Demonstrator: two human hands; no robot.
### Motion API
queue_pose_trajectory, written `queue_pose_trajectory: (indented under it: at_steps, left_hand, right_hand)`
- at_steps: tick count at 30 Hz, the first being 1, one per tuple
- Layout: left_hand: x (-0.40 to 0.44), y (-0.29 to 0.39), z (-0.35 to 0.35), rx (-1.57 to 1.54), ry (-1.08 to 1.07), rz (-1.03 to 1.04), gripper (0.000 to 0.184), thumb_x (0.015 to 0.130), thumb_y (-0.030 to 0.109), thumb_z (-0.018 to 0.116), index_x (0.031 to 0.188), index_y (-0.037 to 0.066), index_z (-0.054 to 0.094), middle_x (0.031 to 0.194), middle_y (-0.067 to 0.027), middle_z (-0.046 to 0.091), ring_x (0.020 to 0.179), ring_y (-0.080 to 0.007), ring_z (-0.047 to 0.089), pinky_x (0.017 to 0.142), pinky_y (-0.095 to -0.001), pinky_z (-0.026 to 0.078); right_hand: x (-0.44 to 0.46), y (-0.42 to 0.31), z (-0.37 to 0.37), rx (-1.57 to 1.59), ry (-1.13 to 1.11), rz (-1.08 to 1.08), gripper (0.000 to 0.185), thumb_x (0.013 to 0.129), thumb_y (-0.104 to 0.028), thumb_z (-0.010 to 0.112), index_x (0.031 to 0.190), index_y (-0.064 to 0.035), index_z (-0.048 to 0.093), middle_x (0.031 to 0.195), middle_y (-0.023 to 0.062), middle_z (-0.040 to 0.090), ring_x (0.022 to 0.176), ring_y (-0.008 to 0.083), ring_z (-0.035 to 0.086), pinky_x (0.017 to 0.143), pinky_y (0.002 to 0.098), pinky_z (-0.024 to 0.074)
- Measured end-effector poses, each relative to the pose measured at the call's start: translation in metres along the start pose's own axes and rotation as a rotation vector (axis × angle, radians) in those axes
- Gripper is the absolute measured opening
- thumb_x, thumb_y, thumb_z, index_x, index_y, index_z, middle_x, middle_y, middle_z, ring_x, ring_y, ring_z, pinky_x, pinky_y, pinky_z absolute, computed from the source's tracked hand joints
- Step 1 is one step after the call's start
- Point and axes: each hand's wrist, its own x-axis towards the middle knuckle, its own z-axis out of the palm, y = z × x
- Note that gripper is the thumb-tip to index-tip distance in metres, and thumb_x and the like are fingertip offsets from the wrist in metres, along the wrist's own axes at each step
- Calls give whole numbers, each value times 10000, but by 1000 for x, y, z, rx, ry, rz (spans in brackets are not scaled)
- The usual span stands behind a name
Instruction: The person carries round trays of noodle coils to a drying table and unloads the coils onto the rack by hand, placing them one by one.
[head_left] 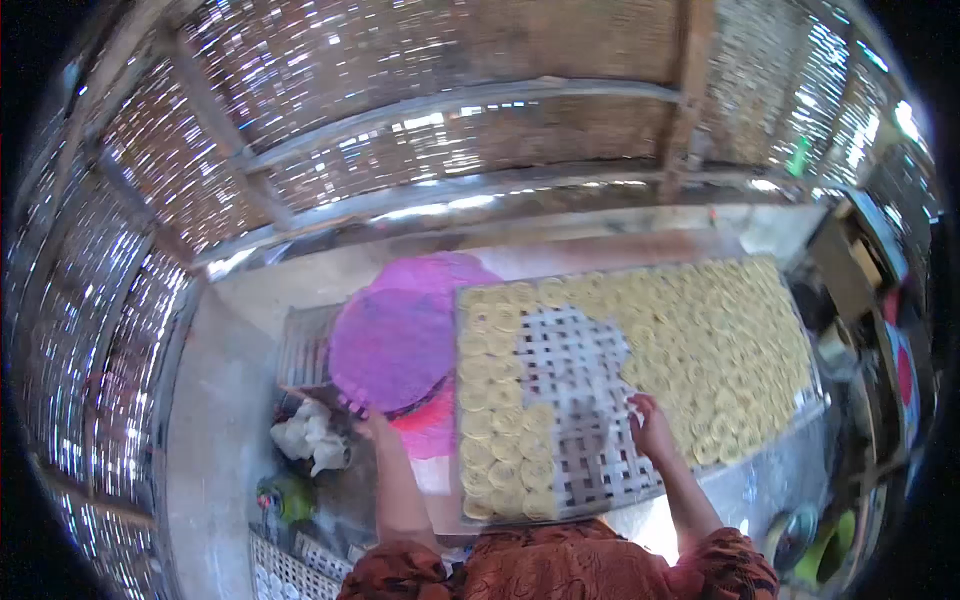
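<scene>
My left hand [374, 426], blurred, is closed at the lower edge of a round purple sheet-like thing [390, 340]. A dark rim and a red surface [428, 412] show under that edge. My right hand [650, 424] is over the bare middle of a large woven lattice tray [590, 400], its fingers bent in towards each other. Whether something small is between them, I cannot make out. Rows of flat, round, pale yellow pieces [715, 350] cover the tray's right side, and more yellow rounds [495, 430] lie along its left side.
A white plastic bag [310, 437] and a green container [287, 497] stand at the left. Below them is a white lattice crate [290, 570]. A wooden shelf [850, 260] and green basin [828, 548] are at the right. A woven wall [350, 80] rises behind.
</scene>
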Motion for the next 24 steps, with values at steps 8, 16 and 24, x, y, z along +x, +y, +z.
queue_pose_trajectory:
  at_steps: [8, 16, 24]
  left_hand:
    - [-253, 189, -4, -381, -1061, 666, 483, 949, 219, 493, 1371, 45, 337, 1393, -133, 385, 1291, -214, 365, 1036, -339, 322]
    - [-780, 130, -66, 211, -2597, 1171, 444, 912, 416, 532, 1253, 137, 477, 1187, -3, 547, 1108, -135, 491, 934, -348, 368]
    - [-1146, -84, -331, 96, -2857, 1694, 343, 849, 366, 666, 996, 73, 563, 881, -30, 595, 803, -97, 542, 719, -261, 456]
  right_hand:
    - [-138, -24, -198, -233, 505, 507, 248, 902, -257, 567, 951, -18, 615, 801, 167, 655, 733, 328, 640, 651, 398, 490]
    - [-269, -50, -357, -330, 846, 515, 320, 920, -335, 520, 953, -27, 601, 807, 202, 640, 745, 402, 608, 634, 438, 466]
    - [-416, -29, -357, -272, 349, 801, 244, 916, -277, 466, 1007, -99, 604, 940, 175, 637, 883, 357, 604, 759, 465, 469]
